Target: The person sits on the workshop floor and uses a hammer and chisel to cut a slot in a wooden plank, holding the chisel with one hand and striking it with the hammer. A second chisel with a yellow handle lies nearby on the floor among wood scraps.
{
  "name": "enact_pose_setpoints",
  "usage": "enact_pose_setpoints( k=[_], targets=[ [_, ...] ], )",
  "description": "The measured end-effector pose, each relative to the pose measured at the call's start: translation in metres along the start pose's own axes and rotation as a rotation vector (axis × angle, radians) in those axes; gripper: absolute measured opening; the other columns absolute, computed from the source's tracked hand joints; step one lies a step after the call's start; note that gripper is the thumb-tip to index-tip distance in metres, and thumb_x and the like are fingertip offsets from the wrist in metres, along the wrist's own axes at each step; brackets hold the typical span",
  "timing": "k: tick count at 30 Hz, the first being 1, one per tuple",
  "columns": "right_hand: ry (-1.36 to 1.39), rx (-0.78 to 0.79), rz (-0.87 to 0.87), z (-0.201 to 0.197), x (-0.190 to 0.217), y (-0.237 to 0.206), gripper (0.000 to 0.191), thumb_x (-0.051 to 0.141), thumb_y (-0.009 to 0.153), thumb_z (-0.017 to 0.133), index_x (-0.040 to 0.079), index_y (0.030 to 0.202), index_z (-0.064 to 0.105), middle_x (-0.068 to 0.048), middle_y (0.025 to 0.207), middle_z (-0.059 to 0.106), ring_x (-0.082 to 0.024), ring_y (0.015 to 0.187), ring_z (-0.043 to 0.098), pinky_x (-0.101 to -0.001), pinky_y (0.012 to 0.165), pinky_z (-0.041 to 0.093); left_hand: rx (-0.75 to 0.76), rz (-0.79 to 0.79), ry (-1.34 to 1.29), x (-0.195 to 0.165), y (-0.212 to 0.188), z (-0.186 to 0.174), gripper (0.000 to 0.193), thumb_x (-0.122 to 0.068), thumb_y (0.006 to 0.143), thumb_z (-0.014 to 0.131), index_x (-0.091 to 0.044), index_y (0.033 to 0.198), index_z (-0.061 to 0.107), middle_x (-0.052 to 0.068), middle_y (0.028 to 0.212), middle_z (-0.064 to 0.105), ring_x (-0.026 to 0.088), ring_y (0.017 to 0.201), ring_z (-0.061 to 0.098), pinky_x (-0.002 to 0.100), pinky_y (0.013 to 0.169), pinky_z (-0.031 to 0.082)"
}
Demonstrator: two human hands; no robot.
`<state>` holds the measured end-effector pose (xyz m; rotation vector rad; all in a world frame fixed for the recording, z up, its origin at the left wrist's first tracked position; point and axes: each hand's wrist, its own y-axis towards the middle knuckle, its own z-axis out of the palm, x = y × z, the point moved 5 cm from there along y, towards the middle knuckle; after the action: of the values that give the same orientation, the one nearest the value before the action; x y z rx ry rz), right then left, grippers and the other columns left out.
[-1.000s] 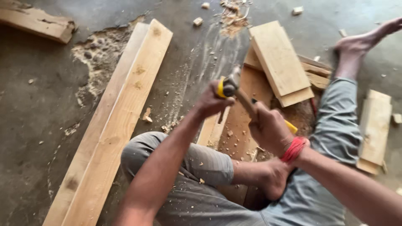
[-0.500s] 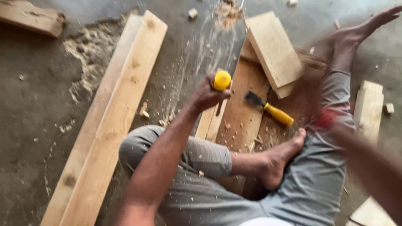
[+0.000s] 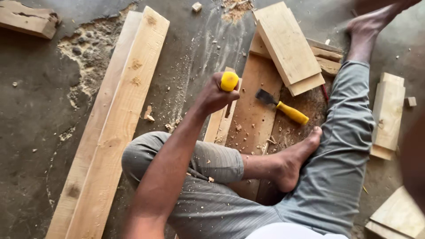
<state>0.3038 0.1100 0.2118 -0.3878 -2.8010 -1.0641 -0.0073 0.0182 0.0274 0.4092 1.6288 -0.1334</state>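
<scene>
— From the head view, what is the person busy with?

— Cutting into wood, I'd say. The left hand (image 3: 216, 94) is clenched round a yellow-handled chisel (image 3: 229, 82), held upright. Its blade points down at the narrow strip (image 3: 216, 128) lying along the left edge of the wide board (image 3: 250, 119).

— And the right hand?

— It isn't in view. There is only a dark blur at the frame's edge, far right of the wide board, so I cannot tell what it holds.

— Any other tools?

— A second chisel (image 3: 283, 107) lies loose on the wide board, and short boards (image 3: 287, 44) are stacked at its far end. The person's bare foot (image 3: 292, 163) rests on its near end.

— What would the next move call for?

— My guess is that the chisel is set and awaits a blow. That needs the blade kept steady on the strip and the strike landing squarely on the handle top, clear of the knuckles.
</scene>
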Motion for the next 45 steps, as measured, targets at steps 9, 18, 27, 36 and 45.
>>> enact_pose_setpoints(
  k=[9, 18, 27, 36, 45],
  targets=[
    [0.123, 0.583, -0.320, -0.001, -0.031, -0.100, 0.028, 0.018, 0.088, 0.067, 0.019, 0.116, 0.065, -0.012, 0.080, 0.071, -0.028, 0.072, 0.071, -0.0453, 0.067, 0.057, -0.021, 0.023, -0.145, 0.013, 0.002, 0.003, 0.012, -0.004, 0.076, 0.076, -0.007, 0.082, 0.066, -0.002, 0.075, 0.065, 0.006, 0.070, 0.063, 0.027, 0.062, 0.054],
    [0.062, 0.110, -0.117, 0.029, -0.009, -0.016, 0.017, 0.016, 0.086, 0.069, 0.014, 0.103, 0.065, -0.015, 0.076, 0.069, -0.030, 0.067, 0.068, -0.0449, 0.060, 0.054, -0.015, -0.078, -0.043, 0.000, -0.001, 0.002, 0.009, -0.004, 0.075, 0.073, -0.008, 0.076, 0.065, -0.004, 0.069, 0.065, 0.006, 0.065, 0.062, 0.026, 0.059, 0.054],
    [0.264, 0.655, -0.558, -0.006, -0.003, -0.074, 0.012, 0.009, 0.086, 0.066, 0.012, 0.097, 0.068, -0.011, 0.073, 0.069, -0.025, 0.060, 0.067, -0.0420, 0.055, 0.053, -0.038, -0.041, -0.061, -0.011, 0.004, -0.003, 0.009, -0.003, 0.075, 0.072, -0.008, 0.079, 0.066, -0.004, 0.073, 0.065, 0.007, 0.068, 0.063, 0.026, 0.063, 0.054],
    [0.392, 0.786, -0.508, -0.051, 0.070, -0.148, 0.007, 0.013, 0.087, 0.060, 0.008, 0.092, 0.058, -0.020, 0.073, 0.063, -0.036, 0.066, 0.063, -0.0502, 0.059, 0.050, -0.044, -0.087, -0.026, 0.000, 0.005, -0.002, 0.006, -0.003, 0.076, 0.068, -0.008, 0.079, 0.068, -0.002, 0.074, 0.068, 0.008, 0.070, 0.065, 0.027, 0.063, 0.055],
    [0.242, 0.761, -0.562, -0.035, 0.042, -0.185, 0.015, 0.014, 0.087, 0.065, 0.005, 0.094, 0.055, -0.020, 0.063, 0.062, -0.044, 0.061, 0.063, -0.0558, 0.055, 0.048, -0.077, 0.101, 0.117, -0.009, 0.002, -0.001, 0.010, -0.007, 0.076, 0.072, -0.006, 0.086, 0.070, -0.002, 0.076, 0.064, 0.008, 0.068, 0.062, 0.028, 0.059, 0.052]
  ],
)
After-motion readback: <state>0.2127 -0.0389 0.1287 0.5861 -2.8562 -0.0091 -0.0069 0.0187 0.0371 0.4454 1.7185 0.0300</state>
